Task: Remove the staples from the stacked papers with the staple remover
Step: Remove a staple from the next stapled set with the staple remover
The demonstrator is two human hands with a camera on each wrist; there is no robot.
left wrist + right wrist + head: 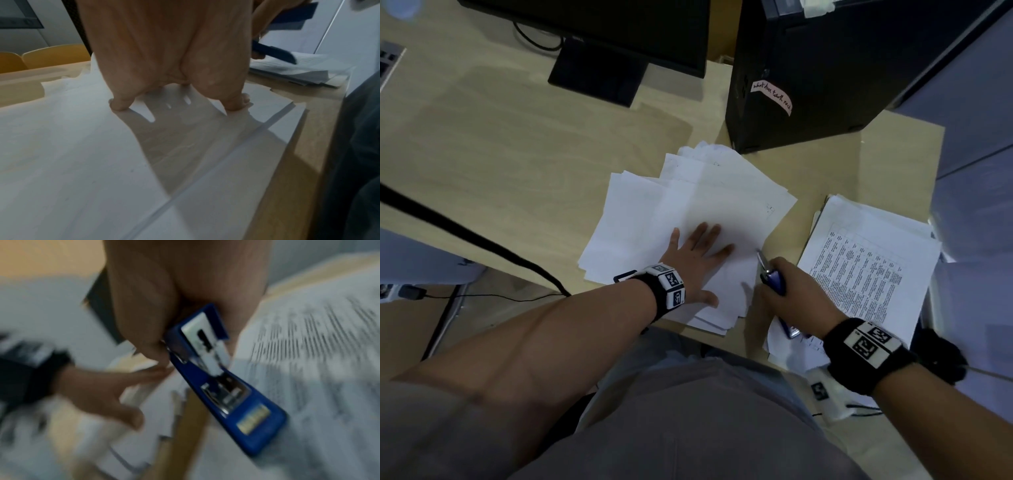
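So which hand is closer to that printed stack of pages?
Right. The right hand, gripping the blue staple remover, is at the printed stack's edge; the left hand rests flat on the blank papers beside it.

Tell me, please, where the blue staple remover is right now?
In the head view, the blue staple remover is gripped in the right hand, between the blank paper stack and the printed stack.

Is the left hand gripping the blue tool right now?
No, the left hand lies flat with spread fingers on the fanned pile of blank white sheets, while the right hand grips the blue metal-tipped staple remover.
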